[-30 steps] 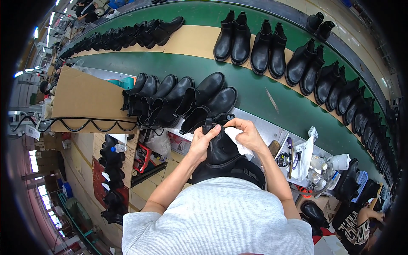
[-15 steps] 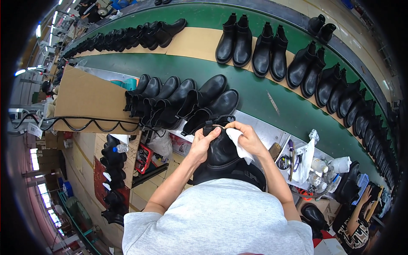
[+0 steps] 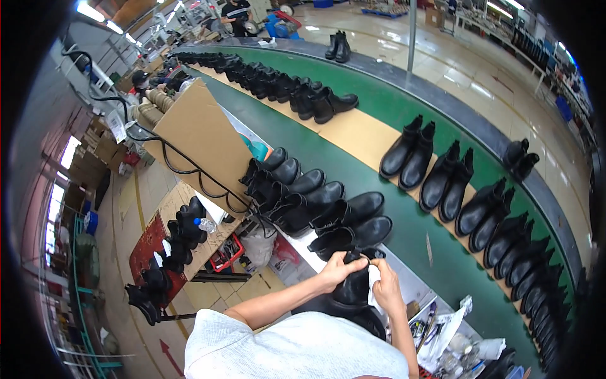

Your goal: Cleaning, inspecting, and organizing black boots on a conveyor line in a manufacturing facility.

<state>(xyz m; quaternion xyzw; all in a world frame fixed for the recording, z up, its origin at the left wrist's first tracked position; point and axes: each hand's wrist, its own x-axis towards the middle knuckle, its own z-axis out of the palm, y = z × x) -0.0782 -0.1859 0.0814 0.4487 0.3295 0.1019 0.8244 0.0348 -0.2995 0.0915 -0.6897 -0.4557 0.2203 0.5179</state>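
Note:
A black ankle boot [image 3: 351,292] rests in front of my torso, its top edge between my hands. My left hand [image 3: 338,273] is closed on the boot's upper rim, thumb on top. Pinched in my right hand [image 3: 387,290] is a white cloth [image 3: 374,278], its fingers close against the same rim. Whether the cloth touches the leather cannot be made out. Just beyond my hands, a pair of finished-looking black boots [image 3: 374,232] lies on the bench edge, with several more boots [image 3: 297,183] to their left.
Beyond the bench runs a green conveyor [image 3: 372,142] with long rows of black boots [image 3: 467,205] on cardboard. A cardboard panel [image 3: 199,139] with a coiled black cable stands left. Bottles and tools [image 3: 451,347] crowd a tray at right. Lower left, more boots [image 3: 183,237] stand on a side table.
My view has swung left and up, so the bench and hands sit lower and farther right. Both hands keep hold at the boot's rim, the right still with the cloth.

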